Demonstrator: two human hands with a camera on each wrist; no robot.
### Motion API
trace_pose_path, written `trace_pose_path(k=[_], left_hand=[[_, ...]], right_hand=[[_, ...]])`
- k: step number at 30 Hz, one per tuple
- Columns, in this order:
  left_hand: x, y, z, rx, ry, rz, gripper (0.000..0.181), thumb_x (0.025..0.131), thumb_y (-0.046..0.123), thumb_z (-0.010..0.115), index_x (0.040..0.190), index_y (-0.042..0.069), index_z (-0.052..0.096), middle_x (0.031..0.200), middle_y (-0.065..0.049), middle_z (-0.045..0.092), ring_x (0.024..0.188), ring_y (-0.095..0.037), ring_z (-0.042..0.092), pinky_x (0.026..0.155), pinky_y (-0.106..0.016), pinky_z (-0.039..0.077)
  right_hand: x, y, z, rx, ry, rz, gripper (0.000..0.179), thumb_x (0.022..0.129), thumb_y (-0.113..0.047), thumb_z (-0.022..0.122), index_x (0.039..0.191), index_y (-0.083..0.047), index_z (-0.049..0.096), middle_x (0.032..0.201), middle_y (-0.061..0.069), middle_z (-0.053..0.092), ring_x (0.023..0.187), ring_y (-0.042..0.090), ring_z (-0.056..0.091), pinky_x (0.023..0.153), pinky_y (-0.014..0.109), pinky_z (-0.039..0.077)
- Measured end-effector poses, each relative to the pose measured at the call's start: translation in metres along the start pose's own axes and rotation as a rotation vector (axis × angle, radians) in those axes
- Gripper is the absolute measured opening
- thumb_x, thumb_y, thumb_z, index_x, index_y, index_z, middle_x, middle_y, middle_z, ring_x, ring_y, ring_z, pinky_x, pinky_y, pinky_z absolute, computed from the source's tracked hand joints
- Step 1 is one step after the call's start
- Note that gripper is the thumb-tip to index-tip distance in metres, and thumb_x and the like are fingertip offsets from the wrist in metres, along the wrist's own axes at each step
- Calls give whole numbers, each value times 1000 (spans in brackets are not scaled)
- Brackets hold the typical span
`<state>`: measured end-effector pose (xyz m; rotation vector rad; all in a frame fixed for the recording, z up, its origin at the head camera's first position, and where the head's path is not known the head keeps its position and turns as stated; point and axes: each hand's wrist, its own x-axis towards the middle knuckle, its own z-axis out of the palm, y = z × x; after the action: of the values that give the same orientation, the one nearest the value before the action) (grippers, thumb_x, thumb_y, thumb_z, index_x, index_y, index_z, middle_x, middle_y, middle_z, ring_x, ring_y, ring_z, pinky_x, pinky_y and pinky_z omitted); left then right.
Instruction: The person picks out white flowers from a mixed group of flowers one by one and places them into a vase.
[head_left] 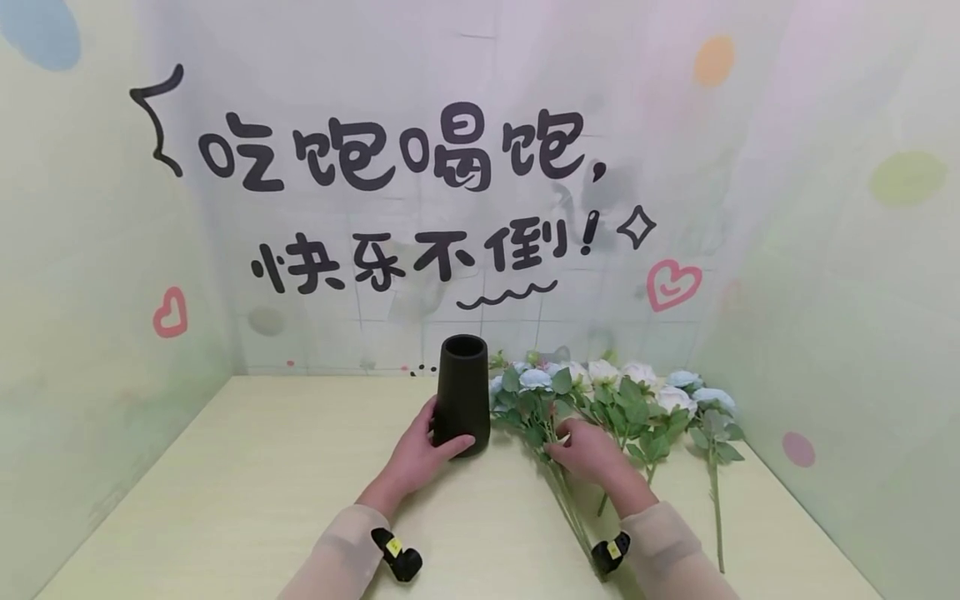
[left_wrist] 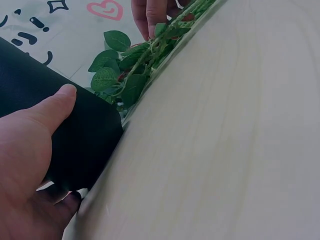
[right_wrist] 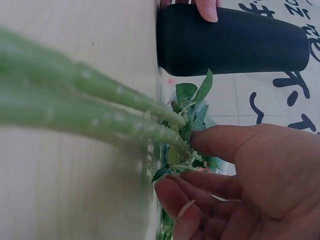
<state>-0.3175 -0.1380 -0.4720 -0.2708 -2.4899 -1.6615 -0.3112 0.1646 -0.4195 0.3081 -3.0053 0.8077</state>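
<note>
A tall black vase [head_left: 462, 392] stands upright near the middle of the table. My left hand [head_left: 420, 454] grips its lower part, thumb across the front and fingers behind. To its right lie artificial flowers with long green stems and pale blue blooms [head_left: 536, 380]. My right hand [head_left: 588, 454] holds the nearest flower stems [head_left: 564, 492] just below the leaves. In the right wrist view, the thumb and fingers of the right hand [right_wrist: 240, 180] close around two thick stems [right_wrist: 100, 95] by the leaves. The blooms are mostly hidden there.
More flowers with white blooms [head_left: 637, 375] lie behind the right hand. A single blue-flowered stem [head_left: 716, 500] lies at the far right. The pale wooden table [head_left: 247, 467] is enclosed by a printed back wall [head_left: 360, 50] and side walls.
</note>
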Motion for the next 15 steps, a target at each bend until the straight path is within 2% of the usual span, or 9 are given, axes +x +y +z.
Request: trace_pose_path(k=[3, 9, 15], left_hand=[[0, -1, 0, 1, -1, -3, 100, 95, 42, 87, 173, 13, 31, 166, -21, 50, 151, -44, 54, 123, -62, 45], [1, -1, 1, -1, -1, 0, 100, 95, 42, 87, 173, 13, 31, 166, -21, 50, 151, -44, 54, 123, -62, 46], [1, 0, -1, 5, -5, -5, 102, 96, 44, 87, 174, 12, 29, 168, -22, 48, 152, -46, 53, 123, -63, 46]], right_hand=[[1, 2, 0, -7, -3, -3, 41, 104, -29, 75, 129, 3, 71, 121, 19, 78, 108, 35, 76, 92, 53, 64], [-1, 3, -10, -1, 22, 16, 36, 107, -31, 70, 121, 1, 76, 114, 16, 79, 100, 30, 76, 85, 50, 63], [-2, 4, -17, -24, 33, 44, 40, 111, -34, 62, 123, 1, 76, 116, 16, 80, 101, 32, 76, 86, 52, 62]])
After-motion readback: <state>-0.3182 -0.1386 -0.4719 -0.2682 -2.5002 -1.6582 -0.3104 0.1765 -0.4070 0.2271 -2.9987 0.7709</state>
